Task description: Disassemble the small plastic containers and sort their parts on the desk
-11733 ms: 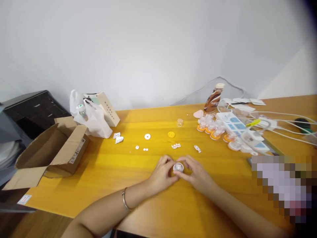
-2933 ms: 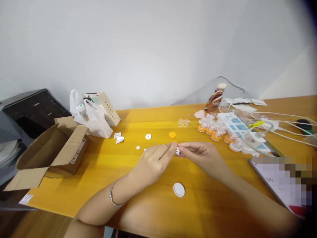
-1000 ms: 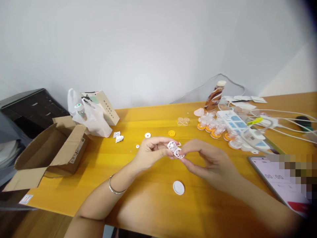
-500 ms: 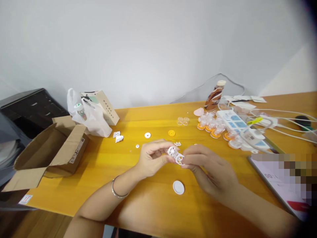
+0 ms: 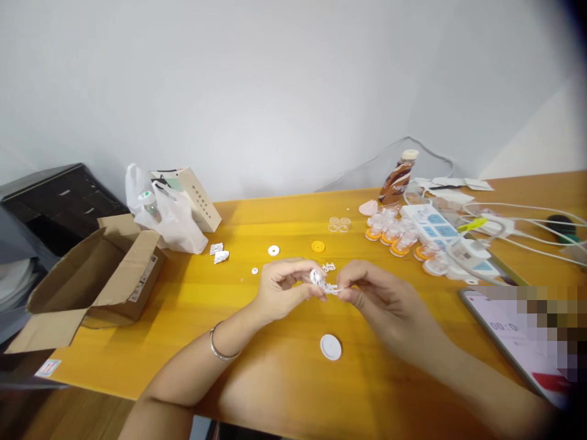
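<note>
Between finger and thumb, my left hand [image 5: 285, 288] pinches a small round white plastic part [image 5: 316, 277] with openings in it. My right hand [image 5: 387, 299] grips the edge of a thin white plastic piece [image 5: 332, 289] that reaches over to the round part; whether the two are joined I cannot tell. Just behind the fingers lies a small white toothed piece [image 5: 329, 267]. A white disc [image 5: 331, 347] rests on the table in front of my hands. Farther back are an orange disc [image 5: 318, 246], a white ring [image 5: 274, 250] and a tiny white round piece [image 5: 254, 271].
Four-lobed clear cups [image 5: 339, 225] and orange-based clear containers [image 5: 398, 241] stand at the back right, beside a brown bottle [image 5: 398, 177] and a power strip [image 5: 435, 223] with cables. A tablet [image 5: 504, 330] lies right. Left are an open carton [image 5: 92, 275], a plastic bag [image 5: 177, 223] and foil packets [image 5: 221, 256].
My right hand has turned the thin white piece from facing the camera to nearly edge-on. Its fingers have shifted slightly, while my left hand stays almost in place.
</note>
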The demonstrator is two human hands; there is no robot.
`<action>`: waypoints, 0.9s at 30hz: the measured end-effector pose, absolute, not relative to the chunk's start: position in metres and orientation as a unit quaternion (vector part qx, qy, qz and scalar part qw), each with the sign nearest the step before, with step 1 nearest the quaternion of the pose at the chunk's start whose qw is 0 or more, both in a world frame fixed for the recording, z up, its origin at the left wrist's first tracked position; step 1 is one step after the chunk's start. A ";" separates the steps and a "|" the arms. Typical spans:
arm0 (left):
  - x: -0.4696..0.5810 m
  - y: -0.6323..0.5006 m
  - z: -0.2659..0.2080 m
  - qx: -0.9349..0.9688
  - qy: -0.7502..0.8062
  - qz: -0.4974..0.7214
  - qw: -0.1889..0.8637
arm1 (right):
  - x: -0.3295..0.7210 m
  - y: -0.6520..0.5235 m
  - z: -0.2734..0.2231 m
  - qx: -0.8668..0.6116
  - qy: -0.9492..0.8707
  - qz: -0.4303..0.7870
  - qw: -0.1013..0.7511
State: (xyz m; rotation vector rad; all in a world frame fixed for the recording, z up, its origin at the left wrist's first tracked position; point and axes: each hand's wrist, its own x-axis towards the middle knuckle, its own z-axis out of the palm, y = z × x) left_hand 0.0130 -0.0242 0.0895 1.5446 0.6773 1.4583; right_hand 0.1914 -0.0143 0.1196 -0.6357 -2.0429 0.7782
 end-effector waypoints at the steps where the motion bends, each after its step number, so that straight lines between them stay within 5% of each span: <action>1: 0.013 -0.023 0.089 0.619 0.274 0.588 0.442 | 0.191 -0.014 0.119 -0.261 -0.816 0.310 0.413; 8: 0.001 -0.012 0.092 0.571 0.313 0.630 0.424 | 0.195 0.005 0.096 -0.111 -0.876 -0.006 0.470; 11: -0.008 -0.008 0.098 0.565 0.329 0.634 0.414 | 0.194 0.029 0.083 -0.198 -0.869 0.039 0.451; 18: -0.009 -0.011 0.106 0.584 0.389 0.596 0.391 | 0.187 0.076 0.026 -0.302 -0.903 0.189 0.242; 27: -0.005 -0.008 0.105 0.589 0.432 0.555 0.399 | 0.179 0.079 -0.001 -0.272 -0.916 0.158 0.251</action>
